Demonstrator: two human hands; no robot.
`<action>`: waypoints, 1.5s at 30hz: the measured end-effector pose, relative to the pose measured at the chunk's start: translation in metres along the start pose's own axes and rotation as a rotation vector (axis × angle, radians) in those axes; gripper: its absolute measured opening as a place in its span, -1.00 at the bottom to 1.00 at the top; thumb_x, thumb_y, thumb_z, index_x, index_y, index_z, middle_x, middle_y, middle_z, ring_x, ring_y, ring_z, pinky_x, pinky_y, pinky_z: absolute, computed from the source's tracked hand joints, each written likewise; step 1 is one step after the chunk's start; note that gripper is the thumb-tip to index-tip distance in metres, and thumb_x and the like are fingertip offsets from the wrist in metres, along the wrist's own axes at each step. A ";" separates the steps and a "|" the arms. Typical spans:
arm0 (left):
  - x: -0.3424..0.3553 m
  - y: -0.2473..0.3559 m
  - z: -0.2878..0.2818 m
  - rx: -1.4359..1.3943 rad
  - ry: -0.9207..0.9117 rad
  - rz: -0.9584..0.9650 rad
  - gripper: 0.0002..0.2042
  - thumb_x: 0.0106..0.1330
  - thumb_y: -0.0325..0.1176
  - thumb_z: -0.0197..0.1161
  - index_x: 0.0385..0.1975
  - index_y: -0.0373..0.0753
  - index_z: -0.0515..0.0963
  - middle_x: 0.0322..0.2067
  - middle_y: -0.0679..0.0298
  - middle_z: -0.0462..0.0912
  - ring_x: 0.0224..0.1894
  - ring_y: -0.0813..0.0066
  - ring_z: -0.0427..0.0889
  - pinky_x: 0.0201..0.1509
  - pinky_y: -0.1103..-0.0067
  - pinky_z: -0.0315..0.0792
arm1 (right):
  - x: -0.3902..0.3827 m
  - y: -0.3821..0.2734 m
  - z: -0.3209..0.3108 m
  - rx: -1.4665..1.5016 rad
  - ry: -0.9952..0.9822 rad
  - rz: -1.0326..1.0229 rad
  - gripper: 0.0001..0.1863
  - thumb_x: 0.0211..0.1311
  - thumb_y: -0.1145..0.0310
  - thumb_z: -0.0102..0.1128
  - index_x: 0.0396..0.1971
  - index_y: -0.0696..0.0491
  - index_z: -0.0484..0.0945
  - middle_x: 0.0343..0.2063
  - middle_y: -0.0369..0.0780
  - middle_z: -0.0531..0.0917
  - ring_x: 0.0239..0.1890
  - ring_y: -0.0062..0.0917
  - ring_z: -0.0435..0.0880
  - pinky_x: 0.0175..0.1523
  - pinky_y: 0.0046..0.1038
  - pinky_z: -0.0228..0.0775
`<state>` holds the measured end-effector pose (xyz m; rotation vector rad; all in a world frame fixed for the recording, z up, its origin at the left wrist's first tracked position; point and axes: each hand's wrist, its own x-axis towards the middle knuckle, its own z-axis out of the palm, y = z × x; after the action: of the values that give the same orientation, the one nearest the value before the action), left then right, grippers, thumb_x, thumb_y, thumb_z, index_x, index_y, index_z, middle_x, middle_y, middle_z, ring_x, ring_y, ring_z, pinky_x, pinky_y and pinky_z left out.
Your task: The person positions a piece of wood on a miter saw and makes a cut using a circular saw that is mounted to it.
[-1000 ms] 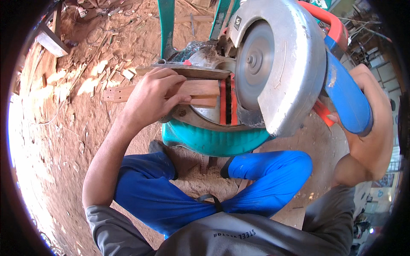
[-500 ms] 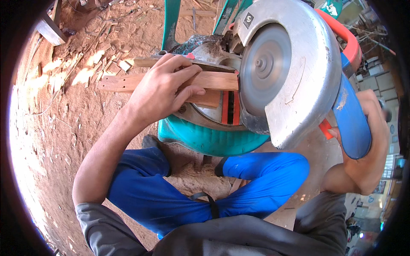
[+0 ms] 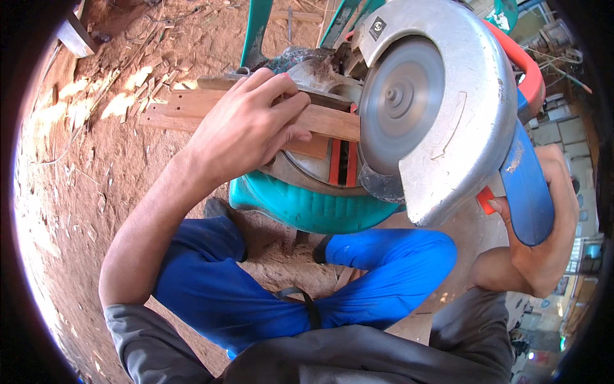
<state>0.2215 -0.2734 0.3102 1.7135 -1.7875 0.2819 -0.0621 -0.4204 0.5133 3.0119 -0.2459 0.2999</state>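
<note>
My left hand (image 3: 249, 121) is closed over a wooden strip (image 3: 336, 121), fingers across its top and thumb at its near edge. The strip lies slanted, its right end close to the blade (image 3: 422, 96) of a miter saw. A second wooden strip (image 3: 163, 120) with small holes shows under it at the left. The blade face looks streaked, as if spinning, inside a silver guard (image 3: 476, 83). On the right, my right hand (image 3: 555, 224) wraps round the saw's blue handle (image 3: 529, 185), thumb near a red trigger (image 3: 487, 200).
Beneath the saw table sits a teal ribbed plastic part (image 3: 313, 211), with teal legs (image 3: 257, 32) behind. Wood scraps (image 3: 157, 86) litter the dirt floor at left. My blue-trousered knees (image 3: 409, 253) are bent close in front of the saw. A cluttered work area lies far right.
The top strip has turned, its left end swinging away from me and its right end slightly nearer, uncovering the strip below. My right hand keeps its grip on the handle.
</note>
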 end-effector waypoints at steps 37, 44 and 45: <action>0.002 -0.004 0.003 -0.033 -0.031 -0.004 -0.62 0.26 -0.28 0.41 -0.01 -0.36 0.62 -0.05 0.05 0.57 -0.02 0.04 0.56 0.12 0.25 0.51 | -0.004 0.002 -0.010 0.062 -0.117 -0.003 -0.50 0.07 0.64 0.47 0.02 0.26 0.46 -0.15 -0.09 0.51 -0.20 -0.38 0.62 -0.17 -0.43 0.51; 0.001 -0.003 0.002 -0.063 -0.044 -0.015 -0.62 0.26 -0.27 0.40 0.00 -0.36 0.62 -0.05 0.05 0.58 0.01 0.02 0.55 0.15 0.24 0.49 | -0.004 0.003 -0.009 0.034 -0.106 -0.058 -0.47 0.07 0.63 0.48 0.05 0.26 0.45 -0.13 -0.08 0.52 -0.21 -0.36 0.62 -0.18 -0.43 0.51; 0.002 -0.003 0.002 -0.069 -0.046 -0.016 -0.62 0.27 -0.27 0.40 -0.01 -0.36 0.62 -0.06 0.04 0.58 0.01 0.02 0.55 0.15 0.24 0.49 | -0.004 0.003 -0.009 0.034 -0.104 -0.046 -0.46 0.06 0.63 0.49 0.05 0.26 0.45 -0.13 -0.08 0.52 -0.21 -0.36 0.62 -0.18 -0.43 0.50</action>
<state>0.2239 -0.2761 0.3087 1.6975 -1.7940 0.1732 -0.0683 -0.4218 0.5220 3.0658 -0.1813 0.1456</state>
